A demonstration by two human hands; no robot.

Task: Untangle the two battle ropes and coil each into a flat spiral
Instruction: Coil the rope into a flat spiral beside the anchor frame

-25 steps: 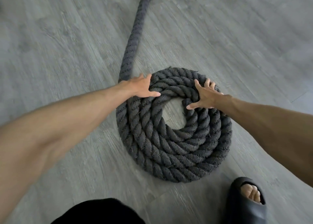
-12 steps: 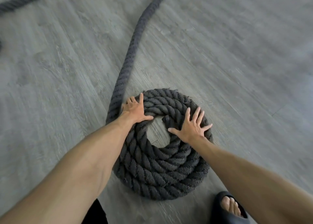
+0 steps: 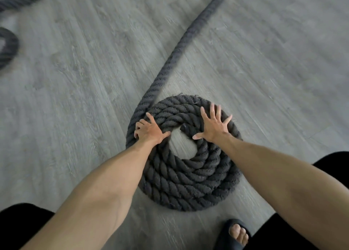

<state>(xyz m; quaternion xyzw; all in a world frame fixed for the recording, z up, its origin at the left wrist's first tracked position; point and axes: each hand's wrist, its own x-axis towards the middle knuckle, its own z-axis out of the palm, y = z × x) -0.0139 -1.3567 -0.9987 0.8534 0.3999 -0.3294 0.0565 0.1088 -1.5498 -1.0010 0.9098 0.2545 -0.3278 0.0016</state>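
Dark grey twisted rope lies coiled in a flat spiral on the grey wood-look floor, bare floor showing in its centre hole. Its loose tail runs off from the coil's far-left edge. Hands apart: left hand curls over the coil's outer turn, right hand pressed flat, fingers spread, on the far-right turns. Second rope, blurred, well left of the coil. Black sandal just nearside.
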